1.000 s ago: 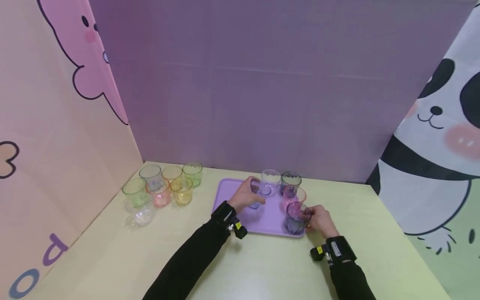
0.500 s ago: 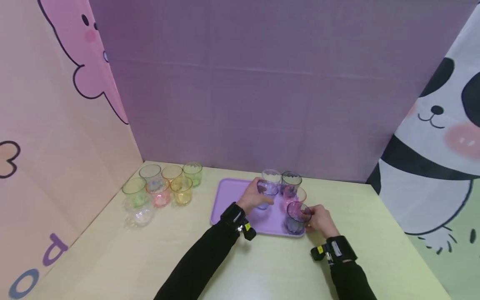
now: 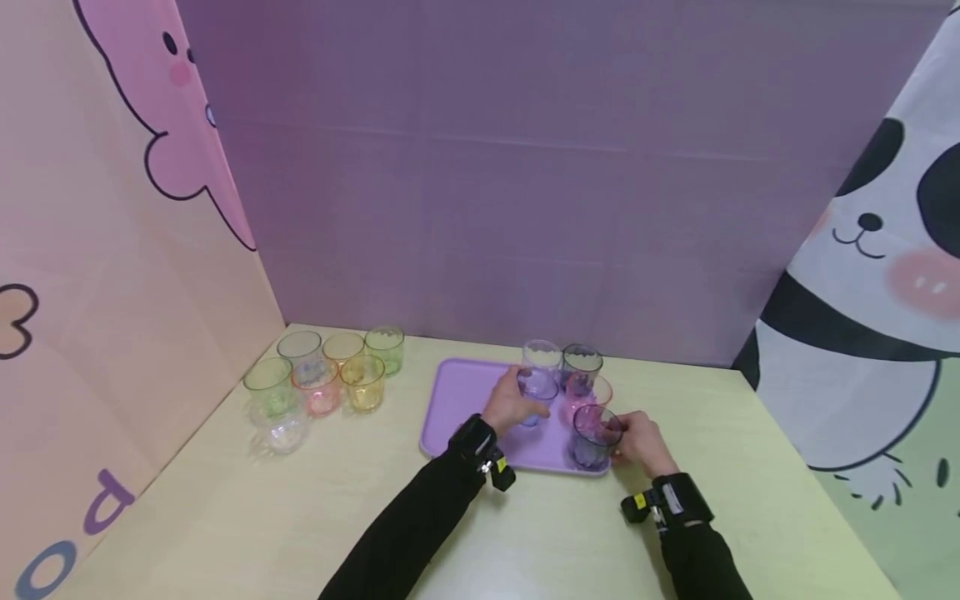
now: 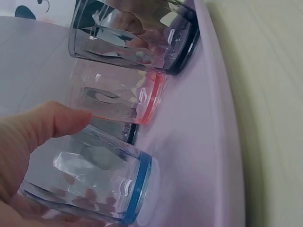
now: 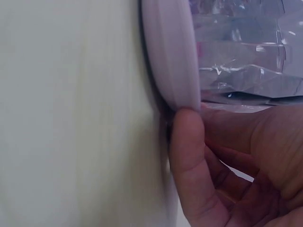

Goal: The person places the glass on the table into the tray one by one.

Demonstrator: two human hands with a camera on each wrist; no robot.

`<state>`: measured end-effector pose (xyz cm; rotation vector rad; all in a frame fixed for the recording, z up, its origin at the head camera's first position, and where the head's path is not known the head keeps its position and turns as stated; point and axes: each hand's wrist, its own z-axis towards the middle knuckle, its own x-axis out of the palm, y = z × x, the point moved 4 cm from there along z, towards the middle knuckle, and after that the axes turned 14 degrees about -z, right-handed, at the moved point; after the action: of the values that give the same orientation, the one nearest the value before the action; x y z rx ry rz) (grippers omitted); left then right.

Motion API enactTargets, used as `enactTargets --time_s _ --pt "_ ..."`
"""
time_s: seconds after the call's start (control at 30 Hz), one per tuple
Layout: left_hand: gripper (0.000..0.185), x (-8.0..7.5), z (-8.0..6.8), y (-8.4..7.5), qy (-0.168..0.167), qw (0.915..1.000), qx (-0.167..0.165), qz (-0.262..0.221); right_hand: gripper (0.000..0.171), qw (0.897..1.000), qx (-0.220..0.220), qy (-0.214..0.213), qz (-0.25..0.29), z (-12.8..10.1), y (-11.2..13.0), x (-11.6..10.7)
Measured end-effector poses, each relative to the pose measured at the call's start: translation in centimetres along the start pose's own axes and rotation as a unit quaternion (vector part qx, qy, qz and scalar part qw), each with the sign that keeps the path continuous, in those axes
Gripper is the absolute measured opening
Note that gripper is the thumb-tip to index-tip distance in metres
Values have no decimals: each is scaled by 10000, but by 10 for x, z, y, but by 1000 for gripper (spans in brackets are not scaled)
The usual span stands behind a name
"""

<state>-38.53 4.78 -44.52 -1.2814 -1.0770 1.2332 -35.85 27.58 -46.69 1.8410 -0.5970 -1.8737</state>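
Note:
My left hand [image 3: 510, 407] holds a clear drinking glass with a blue base [image 4: 140, 187], thumb on one side and fingers round the other. Its base is right at the floor of a purple tray [image 3: 465, 387]. My right hand [image 3: 642, 442] pinches the tray's right edge near the front corner, close beside a dark-tinted glass [image 3: 591, 450]. In the right wrist view, a fingertip [image 5: 188, 125] presses the outside of the tray's rim. Behind stand a pink glass [image 3: 602, 393], another dark glass [image 3: 583, 357] and a clear glass [image 3: 542, 353].
At the table's back left stand several tinted glasses, among them a green glass [image 3: 270, 390], a yellow glass [image 3: 364, 385] and a pink glass [image 3: 319, 395]. A clear glass [image 3: 286, 433] is nearest the front. A purple backdrop [image 3: 480, 208] rises behind the table [image 3: 225, 517].
My left hand has carried the blue-based glass to the right over the tray and slightly nearer, up beside the other glasses. My right hand has stayed at the tray's edge.

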Motion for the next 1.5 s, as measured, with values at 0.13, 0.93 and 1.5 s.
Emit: enactTargets --time_s 0.13,0.93,1.5 --pt "84 2 0 2 -99 9999 -106 -29 10 10000 -33 -7 -44 0 0 0" --pt "83 7 -1 3 -55 9995 30 298 7 10000 35 47 43 -3 -1 2" --pt "90 -6 -2 -1 293 9978 130 583 7 10000 1 0 17 -4 0 1"
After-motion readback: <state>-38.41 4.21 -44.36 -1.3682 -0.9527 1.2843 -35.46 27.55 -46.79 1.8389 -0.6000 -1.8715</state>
